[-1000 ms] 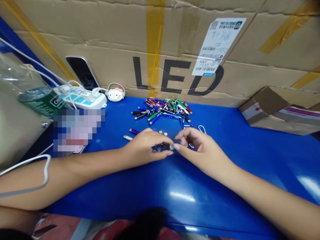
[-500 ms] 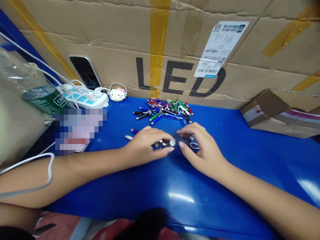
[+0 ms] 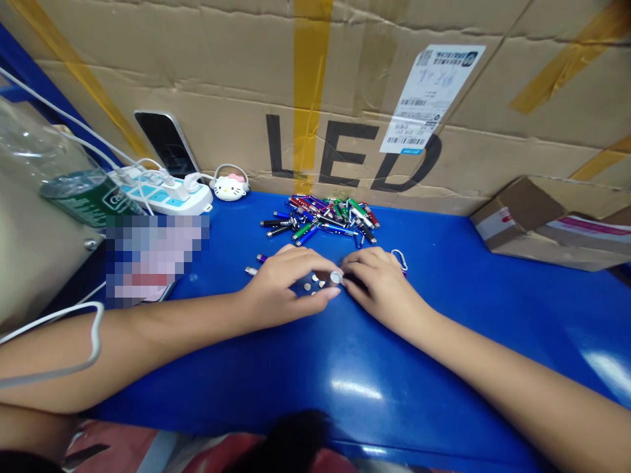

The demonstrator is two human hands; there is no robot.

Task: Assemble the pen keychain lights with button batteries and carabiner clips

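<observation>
My left hand [image 3: 288,282] rests on the blue table [image 3: 355,368] and pinches a small silver cylindrical part [image 3: 336,277] between thumb and forefinger. My right hand [image 3: 379,284] lies against it from the right, fingers curled over a dark piece I cannot make out. Several small silver button cells [image 3: 313,284] lie under my left fingers. Behind the hands sits a pile of small coloured keychain torches [image 3: 328,218]. A silver carabiner clip [image 3: 399,258] shows just past my right hand, and two loose torch bodies [image 3: 254,266] lie left of my left hand.
A large cardboard box marked LED [image 3: 345,98] walls off the back. A white power strip [image 3: 167,194] with cables, a cat-shaped charger [image 3: 227,188], a phone [image 3: 167,141] and a plastic bottle [image 3: 59,177] stand at the left. A small open carton [image 3: 547,220] lies at the right.
My right hand moved left and closed in against my left hand's fingertips. The carabiner it covered now lies exposed. My left hand kept its pinch on the silver part.
</observation>
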